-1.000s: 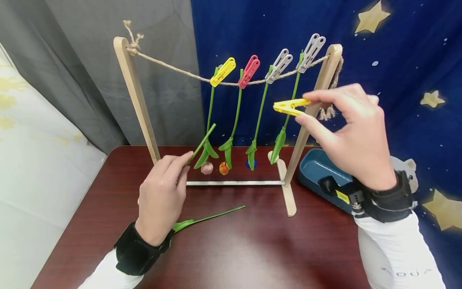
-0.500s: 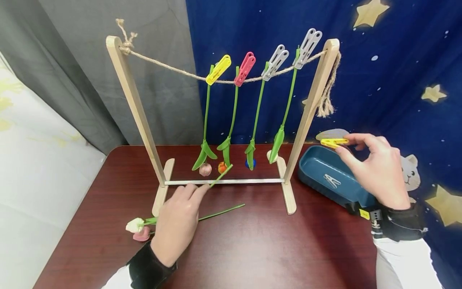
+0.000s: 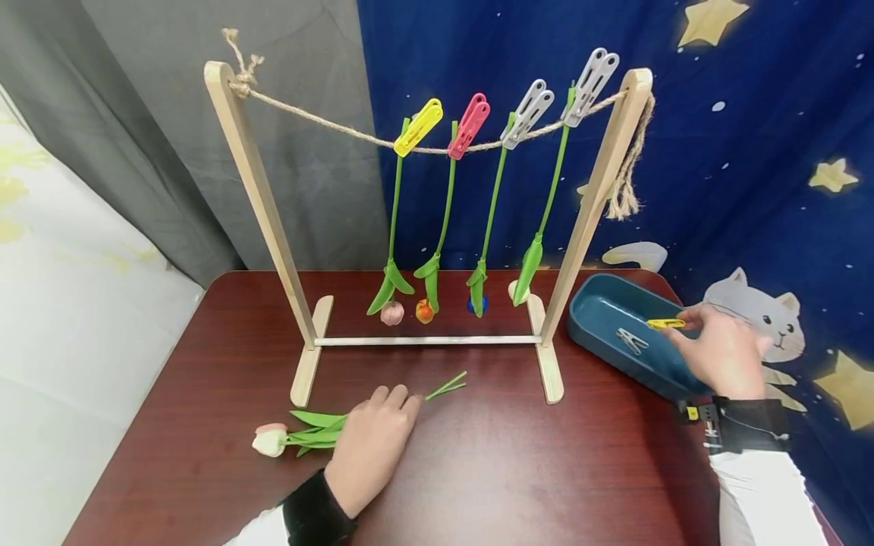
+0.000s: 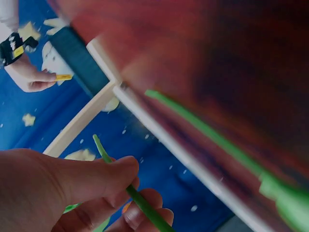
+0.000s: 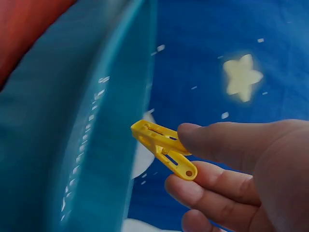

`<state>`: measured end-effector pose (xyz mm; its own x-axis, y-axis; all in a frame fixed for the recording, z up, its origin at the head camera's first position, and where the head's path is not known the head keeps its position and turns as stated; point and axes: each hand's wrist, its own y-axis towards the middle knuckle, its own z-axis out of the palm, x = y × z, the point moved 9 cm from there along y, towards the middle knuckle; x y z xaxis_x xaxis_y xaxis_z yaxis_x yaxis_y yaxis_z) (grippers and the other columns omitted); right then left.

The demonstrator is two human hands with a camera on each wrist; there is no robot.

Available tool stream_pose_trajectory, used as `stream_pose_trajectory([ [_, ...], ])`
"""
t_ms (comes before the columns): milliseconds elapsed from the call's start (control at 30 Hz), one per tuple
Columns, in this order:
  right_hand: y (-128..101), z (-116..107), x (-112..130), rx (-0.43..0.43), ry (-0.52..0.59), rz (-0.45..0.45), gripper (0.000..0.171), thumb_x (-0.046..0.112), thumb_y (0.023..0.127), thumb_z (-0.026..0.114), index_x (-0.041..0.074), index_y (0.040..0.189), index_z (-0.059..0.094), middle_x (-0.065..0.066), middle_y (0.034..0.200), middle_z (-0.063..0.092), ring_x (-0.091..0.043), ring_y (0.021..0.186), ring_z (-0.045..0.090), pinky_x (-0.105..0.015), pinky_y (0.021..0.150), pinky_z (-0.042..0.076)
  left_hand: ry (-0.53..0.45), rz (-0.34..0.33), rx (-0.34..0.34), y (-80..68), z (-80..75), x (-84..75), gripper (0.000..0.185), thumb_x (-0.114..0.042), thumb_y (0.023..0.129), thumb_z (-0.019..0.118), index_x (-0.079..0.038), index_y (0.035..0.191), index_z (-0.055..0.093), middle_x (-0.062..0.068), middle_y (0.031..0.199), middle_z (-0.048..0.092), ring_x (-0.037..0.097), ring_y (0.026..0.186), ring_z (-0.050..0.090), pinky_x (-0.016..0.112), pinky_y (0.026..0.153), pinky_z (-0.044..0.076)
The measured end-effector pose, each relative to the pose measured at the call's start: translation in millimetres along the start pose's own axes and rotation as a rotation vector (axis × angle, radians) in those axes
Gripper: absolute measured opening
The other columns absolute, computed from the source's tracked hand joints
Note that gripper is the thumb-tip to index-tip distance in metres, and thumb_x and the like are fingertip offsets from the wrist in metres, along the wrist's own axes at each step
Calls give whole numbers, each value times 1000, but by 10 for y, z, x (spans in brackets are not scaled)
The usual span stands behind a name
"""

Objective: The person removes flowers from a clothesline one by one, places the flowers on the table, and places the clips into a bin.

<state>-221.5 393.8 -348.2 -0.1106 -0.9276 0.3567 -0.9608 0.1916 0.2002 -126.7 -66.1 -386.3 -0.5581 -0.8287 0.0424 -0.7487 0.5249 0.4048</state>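
Observation:
My left hand [image 3: 375, 444] is low over the table, beside the white and pink tulips [image 3: 271, 440] lying there. In the left wrist view its thumb and fingers pinch a green tulip stem [image 4: 145, 205], with another stem [image 4: 207, 130] on the table. My right hand [image 3: 727, 353] is at the blue bin [image 3: 590, 330], pinching a yellow clothespin [image 5: 161, 147] by its handle ends. A grey clothespin [image 3: 631, 341] lies inside the bin. Several tulips hang heads down from a rope [image 3: 321, 121], held by yellow [image 3: 419, 127], red [image 3: 469, 127] and grey clothespins [image 3: 528, 114].
A wooden frame with a left post [image 3: 262, 197], a right post [image 3: 597, 205] and a white bottom bar [image 3: 430, 341] stands at the back of the dark red table [image 3: 519, 470]. A star-patterned blue curtain [image 3: 751, 189] hangs behind.
My left hand has brought its tulip down to the table beside the other one. My right hand has carried the yellow clothespin from near the rope, right and down to the bin.

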Motion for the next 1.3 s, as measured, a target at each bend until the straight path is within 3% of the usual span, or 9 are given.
stream_pose_trajectory([
  [133,3,162,-195,76,-13,62,40,20,97,76,-13,117,66,-34,102,69,-50,91,56,-80,85,19,23,17,39,-27,158,-30,15,-7,89,83,-11,102,75,4,85,59,21,72,57,31,52,51],
  [500,-46,345,-363,122,-16,93,42,21,94,78,-14,115,68,-27,90,74,-45,83,57,-67,75,22,12,23,72,-56,369,-4,14,-6,88,82,-13,99,77,2,84,61,20,73,60,32,50,51],
  [800,-63,457,-428,205,-37,117,46,26,91,80,-13,114,70,-25,89,73,-43,81,59,-72,77,21,22,11,139,-49,444,11,11,-5,89,80,-14,93,77,2,81,60,20,71,60,33,49,50],
  [933,-65,508,-426,261,-56,107,50,30,91,81,-13,114,70,-27,93,73,-42,80,59,-67,74,22,31,12,155,-63,465,11,10,-6,89,80,-15,91,77,2,81,60,21,71,60,33,49,50],
  [1200,-64,541,-398,300,-50,101,48,29,91,81,-13,113,71,-32,100,72,-47,86,60,-77,81,19,50,13,145,-73,461,31,10,-6,88,81,-14,89,75,3,80,59,21,70,60,34,50,51],
  [1300,-61,529,-382,295,-63,97,52,32,91,81,-13,115,70,-34,102,71,-47,85,60,-72,77,22,42,12,153,-76,459,34,10,-6,89,81,-14,91,77,3,81,60,21,71,61,34,51,50],
])
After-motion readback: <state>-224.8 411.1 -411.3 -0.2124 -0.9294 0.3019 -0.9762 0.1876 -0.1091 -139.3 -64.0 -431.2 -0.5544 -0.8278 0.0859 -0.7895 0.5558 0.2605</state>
